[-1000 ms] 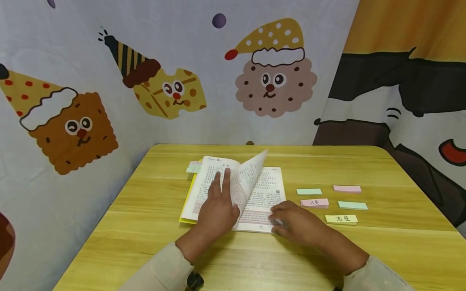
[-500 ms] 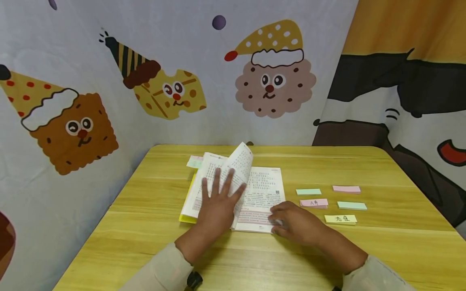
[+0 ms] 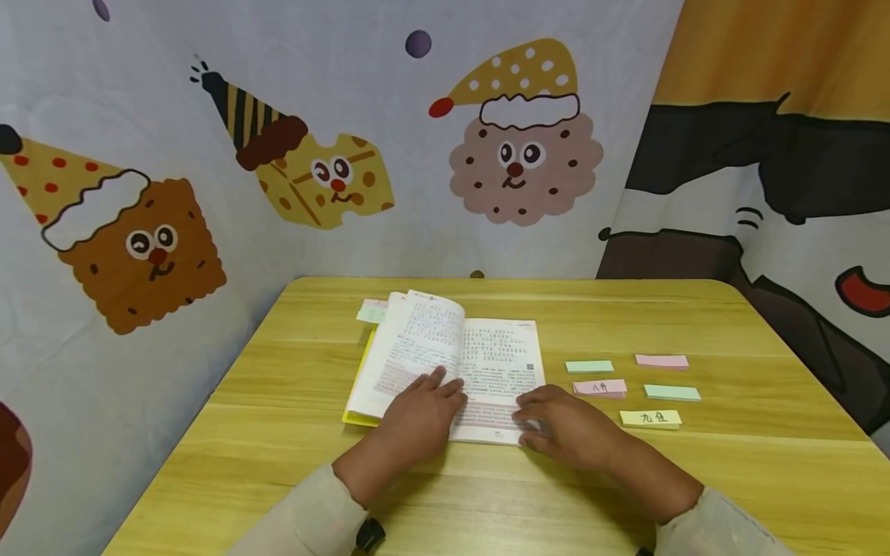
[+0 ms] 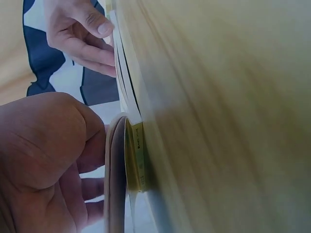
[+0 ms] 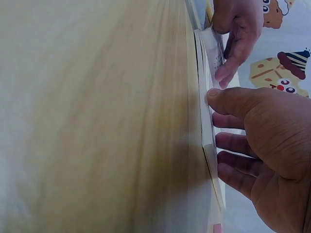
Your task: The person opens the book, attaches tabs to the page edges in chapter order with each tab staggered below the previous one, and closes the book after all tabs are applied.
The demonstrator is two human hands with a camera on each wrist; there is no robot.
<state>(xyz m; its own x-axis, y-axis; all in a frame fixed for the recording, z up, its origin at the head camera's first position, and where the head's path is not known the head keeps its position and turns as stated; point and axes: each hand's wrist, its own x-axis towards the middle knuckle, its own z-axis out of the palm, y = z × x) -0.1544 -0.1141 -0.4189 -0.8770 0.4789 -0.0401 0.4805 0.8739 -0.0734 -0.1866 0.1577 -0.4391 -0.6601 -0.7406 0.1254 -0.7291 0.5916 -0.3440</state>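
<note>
An open book (image 3: pixel 495 363) with printed pages and a yellow cover lies on the table. My left hand (image 3: pixel 417 417) rests on the lower part of its left page (image 3: pixel 426 332), with the fingers near the middle fold. On the lower right edge of the right page, my right hand (image 3: pixel 573 426) presses with its thumb (image 5: pixel 216 97) and fingertips. Seen from the left wrist, the book's spine (image 4: pixel 139 150) faces the person and the left-side pages bulge a little. Green and pink paper tabs (image 3: pixel 371 310) stick out at the book's upper left.
Several paper slips lie right of the book: green ones (image 3: pixel 589 367), pink ones, one pink slip (image 3: pixel 599 388) with writing, and a yellow slip (image 3: pixel 650 419) with handwritten characters. Behind the wooden table (image 3: pixel 264 432) hangs a cloth (image 3: pixel 417 247) printed with cartoon figures.
The raised page has turned over from right to left and lies down on the left side. My left hand has slid down towards the fold's lower end. The right hand stays put.
</note>
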